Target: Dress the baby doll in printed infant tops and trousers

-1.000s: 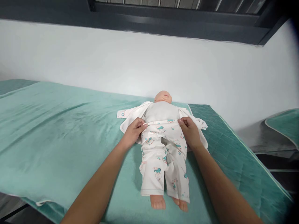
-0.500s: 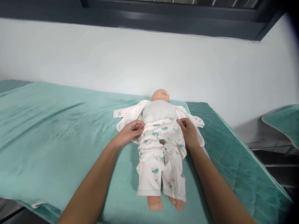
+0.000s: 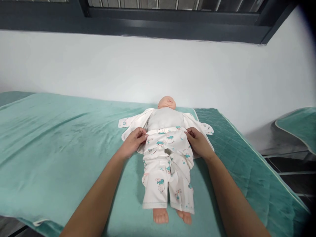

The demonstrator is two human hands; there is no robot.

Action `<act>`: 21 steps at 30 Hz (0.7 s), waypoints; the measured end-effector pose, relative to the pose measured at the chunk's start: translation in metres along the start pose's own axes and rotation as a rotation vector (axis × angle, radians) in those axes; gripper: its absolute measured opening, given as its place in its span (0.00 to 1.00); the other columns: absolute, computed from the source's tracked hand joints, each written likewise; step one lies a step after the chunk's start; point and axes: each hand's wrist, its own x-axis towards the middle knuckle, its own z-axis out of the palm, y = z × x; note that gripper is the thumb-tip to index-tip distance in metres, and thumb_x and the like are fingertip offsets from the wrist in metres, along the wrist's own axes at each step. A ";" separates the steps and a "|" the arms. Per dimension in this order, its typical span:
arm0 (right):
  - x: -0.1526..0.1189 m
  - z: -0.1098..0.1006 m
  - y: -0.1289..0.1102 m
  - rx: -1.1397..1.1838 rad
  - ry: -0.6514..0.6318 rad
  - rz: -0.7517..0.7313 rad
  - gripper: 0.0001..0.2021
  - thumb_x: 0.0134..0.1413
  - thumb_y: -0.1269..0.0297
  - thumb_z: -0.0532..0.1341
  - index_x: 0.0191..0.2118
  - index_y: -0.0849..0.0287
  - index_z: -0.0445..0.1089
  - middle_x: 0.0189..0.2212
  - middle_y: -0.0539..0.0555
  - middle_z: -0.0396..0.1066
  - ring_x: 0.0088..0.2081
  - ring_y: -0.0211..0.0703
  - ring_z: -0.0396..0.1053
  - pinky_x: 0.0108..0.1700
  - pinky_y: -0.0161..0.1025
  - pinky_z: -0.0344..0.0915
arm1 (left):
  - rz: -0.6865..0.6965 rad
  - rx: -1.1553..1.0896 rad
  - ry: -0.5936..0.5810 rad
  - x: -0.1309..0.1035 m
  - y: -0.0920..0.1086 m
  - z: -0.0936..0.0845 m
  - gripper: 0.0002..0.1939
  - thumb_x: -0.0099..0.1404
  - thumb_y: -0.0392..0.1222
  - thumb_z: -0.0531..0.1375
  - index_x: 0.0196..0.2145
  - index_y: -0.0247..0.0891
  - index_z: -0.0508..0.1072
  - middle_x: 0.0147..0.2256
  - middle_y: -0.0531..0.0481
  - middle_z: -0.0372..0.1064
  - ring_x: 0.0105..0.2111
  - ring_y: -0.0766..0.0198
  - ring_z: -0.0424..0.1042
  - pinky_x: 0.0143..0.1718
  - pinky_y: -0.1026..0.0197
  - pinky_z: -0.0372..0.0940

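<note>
At the left, a smooth teal cover [image 3: 61, 144] spreads wide, a few creases running across it, its near edge hanging above a dark floor. Next comes the sleeve of a white top [image 3: 140, 121], which lies open beneath a doll [image 3: 166, 119], its sides spread out flat. The left hand [image 3: 134, 141] has thumb and fingertips pinched on the waistband's corner of white printed trousers [image 3: 160, 164]. In the middle the doll lies on its back on the cover, head toward the white wall [image 3: 158, 69], grey-white torso bare of the top; the trousers (dotted with little teal figures) are on its legs, waistband across the lower torso, both bare feet [image 3: 160, 215] showing below the cuffs. The right hand [image 3: 198, 141] grips the waistband's opposite corner between thumb and curled fingers. Further right, a darker quilted cover [image 3: 237, 164] shows, and well apart, at the edge, another teal-covered surface [image 3: 300, 126].
</note>
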 end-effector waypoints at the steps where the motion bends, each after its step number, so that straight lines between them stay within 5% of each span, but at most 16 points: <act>1: 0.001 0.001 0.001 -0.065 0.052 -0.008 0.14 0.57 0.49 0.58 0.32 0.54 0.65 0.23 0.46 0.63 0.27 0.40 0.59 0.30 0.37 0.55 | 0.023 0.016 0.037 0.000 -0.001 0.002 0.13 0.62 0.50 0.62 0.35 0.39 0.65 0.29 0.56 0.62 0.28 0.70 0.62 0.31 0.66 0.58; 8: 0.001 0.006 0.004 -0.231 0.131 -0.030 0.11 0.57 0.52 0.55 0.31 0.53 0.64 0.23 0.48 0.65 0.28 0.44 0.62 0.31 0.40 0.57 | 0.217 0.296 0.249 0.006 0.007 0.016 0.07 0.66 0.46 0.56 0.36 0.40 0.65 0.32 0.53 0.64 0.33 0.65 0.64 0.36 0.63 0.59; 14: 0.001 0.004 0.008 -0.264 0.163 -0.025 0.11 0.57 0.52 0.55 0.29 0.53 0.63 0.23 0.48 0.66 0.27 0.44 0.62 0.30 0.39 0.56 | 0.300 0.481 0.288 0.035 0.025 0.012 0.04 0.66 0.42 0.54 0.36 0.40 0.64 0.32 0.53 0.64 0.32 0.63 0.64 0.36 0.61 0.58; 21: 0.003 0.008 0.009 -0.198 0.138 -0.019 0.12 0.58 0.51 0.55 0.32 0.53 0.65 0.25 0.49 0.68 0.29 0.45 0.65 0.32 0.40 0.58 | 0.230 0.390 0.310 0.049 0.005 0.023 0.06 0.66 0.44 0.55 0.36 0.40 0.65 0.33 0.53 0.66 0.34 0.63 0.65 0.38 0.62 0.58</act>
